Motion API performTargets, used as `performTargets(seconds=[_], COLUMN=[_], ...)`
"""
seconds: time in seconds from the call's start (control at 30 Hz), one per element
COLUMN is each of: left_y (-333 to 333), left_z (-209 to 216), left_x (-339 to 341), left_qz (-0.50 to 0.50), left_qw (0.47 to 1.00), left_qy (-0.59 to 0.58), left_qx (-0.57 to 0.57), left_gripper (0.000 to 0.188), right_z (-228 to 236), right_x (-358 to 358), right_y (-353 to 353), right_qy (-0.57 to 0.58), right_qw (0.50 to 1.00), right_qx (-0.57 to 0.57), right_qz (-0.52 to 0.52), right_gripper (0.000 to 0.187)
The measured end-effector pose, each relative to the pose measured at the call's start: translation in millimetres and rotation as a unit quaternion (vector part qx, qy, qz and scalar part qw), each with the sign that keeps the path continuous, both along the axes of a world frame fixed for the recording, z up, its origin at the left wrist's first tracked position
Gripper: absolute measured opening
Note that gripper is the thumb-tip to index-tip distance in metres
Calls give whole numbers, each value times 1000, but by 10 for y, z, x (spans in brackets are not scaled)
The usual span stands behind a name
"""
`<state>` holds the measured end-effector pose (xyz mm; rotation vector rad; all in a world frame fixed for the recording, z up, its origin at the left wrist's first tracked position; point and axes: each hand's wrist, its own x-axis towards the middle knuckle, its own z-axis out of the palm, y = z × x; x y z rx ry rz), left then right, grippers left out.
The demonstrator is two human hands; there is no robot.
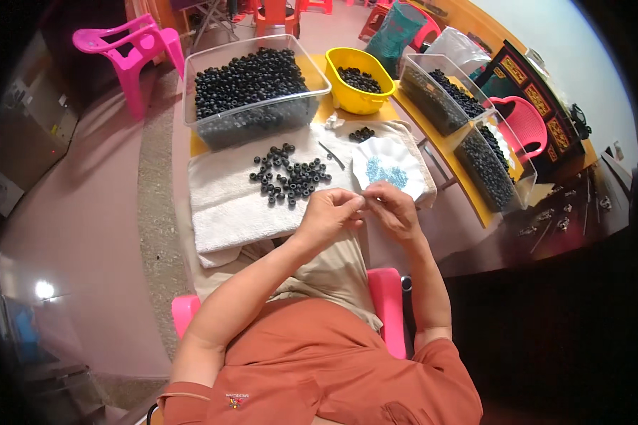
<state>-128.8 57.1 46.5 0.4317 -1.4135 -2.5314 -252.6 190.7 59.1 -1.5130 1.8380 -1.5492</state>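
Note:
My left hand [331, 214] and my right hand [392, 210] meet fingertip to fingertip over the towel's near edge. Both are closed in a pinch, and whatever sits between the fingers is too small or hidden to make out. Just beyond my right hand lies a white scalloped dish [362, 154] holding small light-blue pieces [386, 172]. Loose black beads [290, 177], round with holes, spread over the white towel [220, 205] past my left hand. A thin dark tool [331, 156] lies between these beads and the dish. Behind the dish is a small cluster of black beads [362, 134].
A clear plastic bin [255, 117] heaped with black beads stands at the back left, beside a yellow basin [362, 101] with more. To the right, two clear bins [432, 99] of black pieces rest on a yellow board. Pink chairs [131, 53] stand around.

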Motion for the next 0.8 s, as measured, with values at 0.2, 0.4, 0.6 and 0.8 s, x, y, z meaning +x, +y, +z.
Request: performTargets(seconds=[0.2, 0.4, 0.6, 0.8], left_y=[11, 62, 94, 99], left_z=[-12, 14, -29, -53], left_x=[-74, -146, -229, -248], left_qz=[0, 6, 29, 40], left_qw=[999, 994, 982, 957], left_qy=[-5, 4, 20, 20], left_qx=[-44, -108, -187, -288], left_gripper=[13, 13, 15, 17], right_z=[-49, 1, -139, -161], right_x=[-66, -29, -155, -149], right_y=[53, 68, 134, 140], right_qy=[-32, -212, -251, -246], right_qw=[999, 975, 959, 960], right_qx=[38, 42, 89, 88], right_qz=[-22, -57, -98, -100], right_gripper=[13, 19, 20, 18])
